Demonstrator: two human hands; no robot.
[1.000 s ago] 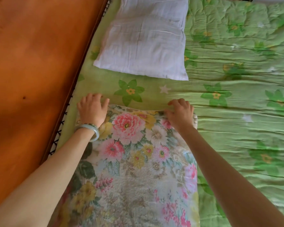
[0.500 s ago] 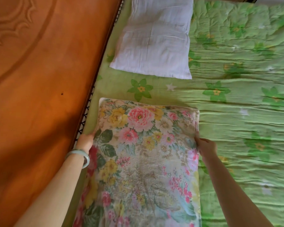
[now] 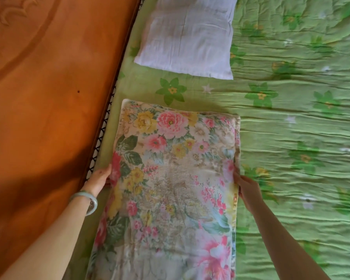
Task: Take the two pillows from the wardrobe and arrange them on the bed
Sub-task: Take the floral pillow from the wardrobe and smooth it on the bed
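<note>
A floral pillow (image 3: 170, 178) lies lengthwise on the green bed (image 3: 291, 138), close to the headboard side. My left hand (image 3: 100, 177) holds its left edge, fingers tucked out of sight beneath it. At the right edge, my right hand (image 3: 248, 188) grips the pillow with its fingertips hidden by the fabric. A white pillow (image 3: 187, 35) lies flat farther up the bed, a hand's width beyond the floral one and touched by neither hand.
An orange-brown wooden headboard (image 3: 49, 118) with carved relief runs along the left, its edge trimmed with dark lattice (image 3: 104, 134). The wrinkled green flowered bedspread stretches to the right. A pale bangle (image 3: 87, 201) sits on my left wrist.
Both hands left the floral pillow's far edge and slid back to its left and right sides. Over the last half second they have hardly moved.
</note>
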